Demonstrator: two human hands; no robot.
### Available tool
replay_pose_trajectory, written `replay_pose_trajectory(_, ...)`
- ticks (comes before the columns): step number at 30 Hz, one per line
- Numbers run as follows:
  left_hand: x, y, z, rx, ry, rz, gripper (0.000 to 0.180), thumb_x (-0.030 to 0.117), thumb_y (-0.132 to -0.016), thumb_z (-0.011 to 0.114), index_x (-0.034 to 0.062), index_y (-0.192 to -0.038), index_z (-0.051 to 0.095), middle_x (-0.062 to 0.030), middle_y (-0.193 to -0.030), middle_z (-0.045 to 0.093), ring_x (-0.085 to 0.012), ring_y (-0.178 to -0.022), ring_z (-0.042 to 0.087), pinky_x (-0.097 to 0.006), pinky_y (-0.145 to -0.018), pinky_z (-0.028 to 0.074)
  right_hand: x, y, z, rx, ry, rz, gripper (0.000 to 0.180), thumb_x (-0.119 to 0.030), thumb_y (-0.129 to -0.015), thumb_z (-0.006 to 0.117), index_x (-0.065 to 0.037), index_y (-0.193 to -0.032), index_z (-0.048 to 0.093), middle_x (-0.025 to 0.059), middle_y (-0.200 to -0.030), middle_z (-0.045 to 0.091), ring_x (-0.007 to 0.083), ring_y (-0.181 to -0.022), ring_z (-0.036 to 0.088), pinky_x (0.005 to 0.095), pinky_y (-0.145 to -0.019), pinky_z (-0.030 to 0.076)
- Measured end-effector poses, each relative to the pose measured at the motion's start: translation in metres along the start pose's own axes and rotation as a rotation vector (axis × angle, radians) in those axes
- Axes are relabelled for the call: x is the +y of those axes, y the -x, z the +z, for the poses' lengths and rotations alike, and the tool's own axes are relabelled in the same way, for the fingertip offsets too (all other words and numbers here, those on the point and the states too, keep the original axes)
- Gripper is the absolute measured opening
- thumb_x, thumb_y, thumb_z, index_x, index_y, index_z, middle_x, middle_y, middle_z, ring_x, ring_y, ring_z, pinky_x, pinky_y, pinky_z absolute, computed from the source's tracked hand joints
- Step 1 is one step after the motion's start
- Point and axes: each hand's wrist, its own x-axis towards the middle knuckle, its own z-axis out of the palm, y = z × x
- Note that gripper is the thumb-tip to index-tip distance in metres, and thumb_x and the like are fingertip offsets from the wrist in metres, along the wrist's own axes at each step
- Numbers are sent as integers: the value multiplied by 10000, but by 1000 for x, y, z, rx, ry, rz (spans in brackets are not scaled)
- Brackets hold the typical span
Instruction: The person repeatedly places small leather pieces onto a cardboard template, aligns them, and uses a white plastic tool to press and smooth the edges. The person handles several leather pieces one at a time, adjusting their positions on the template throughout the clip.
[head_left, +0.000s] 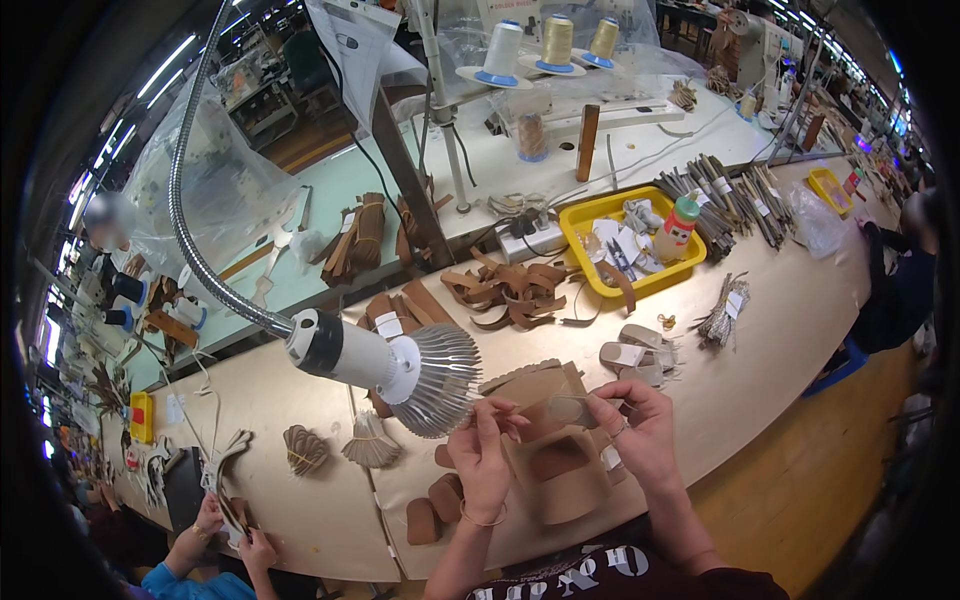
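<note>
My right hand (645, 430) pinches a small, flat greyish piece (567, 411) between thumb and fingertips. To its left my left hand (483, 455) is raised with thumb and fingers pressed together; whatever they hold, if anything, is too small to make out. Beneath both hands sits a tan cardboard holder (580, 505) with a brown leather piece (558, 460) in it. A tan sheet (530, 385) with a scalloped edge lies just beyond. Brown rounded leather pieces (424, 521) lie beside my left wrist.
A lamp (435, 375) on a bent metal neck hangs left of my hands. Farther off are brown leather strips (510, 290), a yellow tray (590, 285) with a glue bottle (677, 230), and tan tabs (640, 352). Strip bundles (305, 450) lie leftward, near a co-worker's hands (235, 530).
</note>
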Motion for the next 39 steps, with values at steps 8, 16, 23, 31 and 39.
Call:
replay_pose_trajectory(8,-15,11,25,-164,-265,8,403,37,-819,750,3,-1183,581,-69,-996,654,-123,-857,637,-260,-804,525,0,-4,-16,-114,-34,42,176,-106,-904,682,32,-1007,645,24,-887,654,67,-784,604,211,-701,497)
replay_pose_trajectory(16,-14,17,37,-165,-494,60,374,16,-801,759,5,-1149,622,-74,-910,691,-121,-815,671,-238,-711,563,11,-8,-28,-173,-100,104,247,-113,-902,688,24,-1092,612,41,-961,644,72,-769,602,207,-692,497)
replay_pose_trajectory(23,-13,27,13,-56,-601,233,282,-54,-823,676,-24,-1096,609,-63,-950,619,-91,-803,591,-229,-735,495,12,-25,-30,-279,-144,316,289,-81,-876,704,14,-1124,591,46,-980,613,83,-826,589,225,-686,516)
replay_pose_trajectory(31,-28,45,-38,96,-866,242,207,28,-847,654,-1,-1051,633,-95,-1024,586,-143,-802,568,-259,-745,474,3,-41,1,-304,-3,253,394,-32,-828,740,-57,-1172,550,-7,-904,592,73,-832,589,206,-693,499)
replay_pose_trajectory(39,-32,48,-32,-28,-920,272,258,40,-831,672,-3,-1085,662,-151,-1116,582,-243,-896,599,-327,-808,495,16,-35,16,-367,-53,387,430,35,-777,762,-20,-1151,557,9,-975,610,87,-896,601,219,-782,519)
